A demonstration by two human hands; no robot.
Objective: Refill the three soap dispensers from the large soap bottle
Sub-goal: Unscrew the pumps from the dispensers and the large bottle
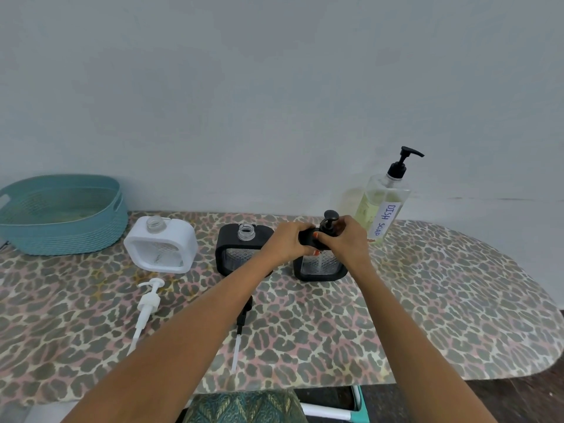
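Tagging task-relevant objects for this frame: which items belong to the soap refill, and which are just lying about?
Job:
- large soap bottle
- white dispenser
- middle black dispenser
- right black dispenser, gripped by left hand
- fitted pump, gripped by right hand
- white pump and black pump, lying loose

Lying about:
- teal basket
- patterned tablecloth

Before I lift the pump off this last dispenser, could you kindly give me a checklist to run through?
1. White dispenser neck open: ok.
2. Middle black dispenser neck open: ok.
3. Right black dispenser steadied by left hand: ok.
4. Right hand gripping its pump: ok.
5. Pump collar fully unscrewed: cannot tell.
6. Large soap bottle opened for pouring: not ok, top fitted.
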